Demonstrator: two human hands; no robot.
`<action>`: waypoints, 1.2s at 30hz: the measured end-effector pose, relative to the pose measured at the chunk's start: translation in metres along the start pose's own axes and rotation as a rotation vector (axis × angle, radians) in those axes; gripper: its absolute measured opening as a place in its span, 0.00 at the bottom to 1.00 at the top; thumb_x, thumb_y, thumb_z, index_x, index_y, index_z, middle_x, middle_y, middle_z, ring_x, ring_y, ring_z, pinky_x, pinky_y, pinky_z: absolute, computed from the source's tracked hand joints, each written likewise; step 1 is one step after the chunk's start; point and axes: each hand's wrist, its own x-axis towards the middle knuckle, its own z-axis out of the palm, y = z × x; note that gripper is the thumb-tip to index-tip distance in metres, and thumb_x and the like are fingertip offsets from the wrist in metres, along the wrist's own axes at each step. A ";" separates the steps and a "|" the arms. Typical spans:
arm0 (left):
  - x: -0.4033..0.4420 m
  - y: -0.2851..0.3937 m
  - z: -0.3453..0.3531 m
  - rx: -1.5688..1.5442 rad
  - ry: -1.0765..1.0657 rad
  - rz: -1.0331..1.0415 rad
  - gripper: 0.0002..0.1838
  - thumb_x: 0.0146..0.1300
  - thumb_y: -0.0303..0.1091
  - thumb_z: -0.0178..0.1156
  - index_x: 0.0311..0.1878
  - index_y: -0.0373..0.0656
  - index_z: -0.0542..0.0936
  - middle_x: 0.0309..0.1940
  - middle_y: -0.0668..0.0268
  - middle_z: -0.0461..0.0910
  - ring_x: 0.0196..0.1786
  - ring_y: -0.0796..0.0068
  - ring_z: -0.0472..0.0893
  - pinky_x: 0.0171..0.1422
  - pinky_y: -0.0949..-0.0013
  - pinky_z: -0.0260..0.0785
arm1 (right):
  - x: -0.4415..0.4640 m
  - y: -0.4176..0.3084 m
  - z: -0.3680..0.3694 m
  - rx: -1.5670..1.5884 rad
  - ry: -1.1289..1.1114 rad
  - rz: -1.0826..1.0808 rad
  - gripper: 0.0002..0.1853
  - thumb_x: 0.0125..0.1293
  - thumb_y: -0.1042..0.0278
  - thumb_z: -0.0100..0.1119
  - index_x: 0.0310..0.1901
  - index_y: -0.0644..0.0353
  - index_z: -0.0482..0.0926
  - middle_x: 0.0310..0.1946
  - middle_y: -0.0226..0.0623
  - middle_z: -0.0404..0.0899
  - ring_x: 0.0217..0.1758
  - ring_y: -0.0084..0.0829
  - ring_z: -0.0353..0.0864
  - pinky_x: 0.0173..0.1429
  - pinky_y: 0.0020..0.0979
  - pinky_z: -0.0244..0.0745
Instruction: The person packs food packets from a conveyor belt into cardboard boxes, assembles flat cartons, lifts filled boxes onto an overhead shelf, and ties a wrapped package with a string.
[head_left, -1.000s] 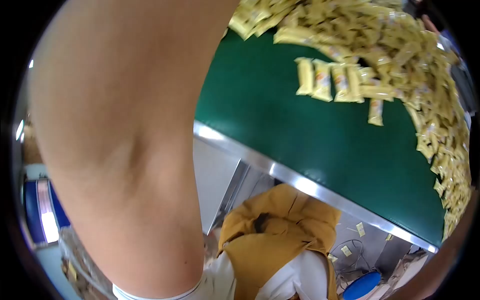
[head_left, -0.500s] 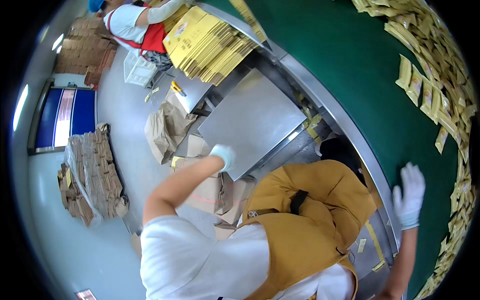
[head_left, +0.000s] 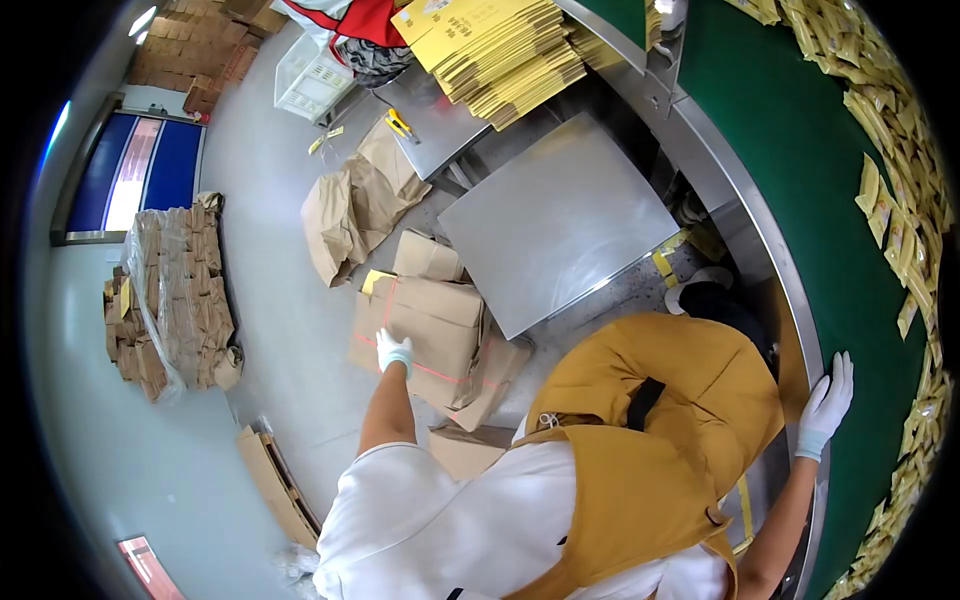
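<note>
My left hand, in a white glove, reaches down over a brown paper-wrapped bundle bound with red strap. Its fingers are apart and nothing shows in them; whether they touch the paper or strap I cannot tell. My right hand, also gloved, lies flat at the near edge of the green conveyor belt, fingers stretched out. Beside the bundle stands a bare metal table. A yellow slip sits at the bundle's far corner.
Many yellow sachets lie along the belt's far side. Stacked flat yellow cartons and a yellow cutter rest on another table. Crumpled brown paper lies on the floor. A co-worker's red apron shows beyond, near a white crate.
My left hand has moved from beside the metal table down and left to the bundle. My right hand stays at the belt edge. The view has shifted, and the co-worker is now mostly cut off.
</note>
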 end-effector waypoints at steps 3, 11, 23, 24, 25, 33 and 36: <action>0.041 -0.016 -0.001 -0.083 -0.029 0.021 0.45 0.58 0.47 0.70 0.76 0.39 0.64 0.77 0.50 0.62 0.77 0.53 0.65 0.79 0.59 0.62 | -0.001 -0.007 -0.003 -0.002 -0.001 0.006 0.22 0.77 0.71 0.44 0.69 0.64 0.72 0.71 0.50 0.71 0.75 0.53 0.66 0.77 0.47 0.61; 0.052 0.025 -0.039 -0.010 -0.093 -0.100 0.45 0.48 0.57 0.78 0.66 0.41 0.77 0.58 0.55 0.82 0.61 0.57 0.82 0.67 0.57 0.75 | -0.003 -0.004 0.002 -0.047 -0.025 0.038 0.22 0.76 0.73 0.45 0.68 0.65 0.72 0.70 0.51 0.71 0.74 0.53 0.68 0.77 0.47 0.61; 0.095 -0.023 0.010 -0.770 -0.039 -0.303 0.33 0.51 0.56 0.80 0.44 0.32 0.86 0.37 0.62 0.84 0.34 0.67 0.78 0.39 0.57 0.76 | 0.002 -0.021 -0.009 -0.064 -0.016 0.107 0.22 0.72 0.71 0.51 0.66 0.61 0.73 0.69 0.48 0.72 0.73 0.51 0.68 0.76 0.46 0.63; 0.076 -0.021 0.006 -0.856 0.084 -0.402 0.33 0.47 0.53 0.83 0.43 0.30 0.85 0.37 0.62 0.85 0.34 0.65 0.78 0.44 0.55 0.77 | 0.004 -0.025 -0.015 -0.054 -0.023 0.108 0.22 0.71 0.71 0.52 0.66 0.61 0.73 0.69 0.48 0.71 0.72 0.51 0.68 0.76 0.46 0.63; 0.061 -0.021 -0.003 -0.922 0.118 -0.445 0.34 0.46 0.52 0.84 0.43 0.29 0.85 0.39 0.60 0.85 0.35 0.64 0.78 0.45 0.55 0.78 | 0.003 -0.021 -0.015 -0.033 -0.034 0.092 0.23 0.70 0.71 0.53 0.66 0.60 0.73 0.69 0.48 0.71 0.72 0.52 0.68 0.76 0.46 0.63; -0.038 0.021 -0.079 -0.897 0.325 -0.268 0.24 0.57 0.48 0.76 0.33 0.30 0.85 0.29 0.62 0.83 0.28 0.66 0.74 0.36 0.55 0.73 | -0.010 -0.011 -0.023 0.060 -0.007 0.038 0.22 0.68 0.71 0.55 0.64 0.60 0.75 0.68 0.48 0.72 0.72 0.50 0.69 0.75 0.46 0.64; -0.061 0.044 -0.129 -0.876 0.374 0.015 0.24 0.64 0.49 0.69 0.28 0.34 0.83 0.21 0.68 0.77 0.24 0.70 0.70 0.31 0.58 0.66 | -0.012 -0.013 -0.021 0.085 0.040 0.066 0.21 0.66 0.70 0.56 0.61 0.59 0.77 0.66 0.48 0.74 0.71 0.50 0.71 0.74 0.46 0.65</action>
